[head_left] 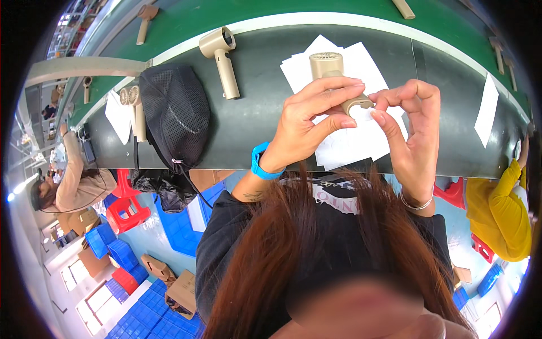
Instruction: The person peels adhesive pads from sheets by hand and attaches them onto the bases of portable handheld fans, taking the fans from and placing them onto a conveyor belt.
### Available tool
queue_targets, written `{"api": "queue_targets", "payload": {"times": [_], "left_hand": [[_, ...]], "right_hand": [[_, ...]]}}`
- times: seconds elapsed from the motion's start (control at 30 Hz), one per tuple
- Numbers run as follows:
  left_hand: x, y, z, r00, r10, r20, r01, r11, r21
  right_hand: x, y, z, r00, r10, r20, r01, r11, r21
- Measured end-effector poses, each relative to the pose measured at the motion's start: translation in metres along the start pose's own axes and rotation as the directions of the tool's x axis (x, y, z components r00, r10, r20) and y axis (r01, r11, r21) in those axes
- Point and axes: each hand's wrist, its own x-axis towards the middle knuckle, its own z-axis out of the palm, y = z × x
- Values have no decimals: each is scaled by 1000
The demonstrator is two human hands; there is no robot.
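My left hand (310,121) grips a small beige hand-held fan (329,70) by its handle, holding it above the dark worktable (254,113). My right hand (411,133) pinches at the lower end of the fan's handle, where a small white sticker shows between thumb and forefinger. A blue band is on my left wrist and a thin bracelet on my right. A pile of white paper sheets (361,141) lies on the table under both hands.
Another beige fan (222,59) lies on the table to the left, next to a black mesh bag (176,113). Two more fans (134,107) lie further left. A green conveyor belt (282,11) runs behind. Co-workers sit at far left (73,181) and right (505,209).
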Motion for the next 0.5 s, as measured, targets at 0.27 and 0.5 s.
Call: {"api": "queue_targets", "payload": {"times": [0.27,0.5], "left_hand": [[1,-1,2,1000,1,-3,-1,1000,-20],[3,0,3,1000,-1,-4,1,1000,1]], "right_hand": [[1,4,-2,1000,-1,-5,1,998,61],[1,1,-3,1000,17,-13,-17,999,32]]}}
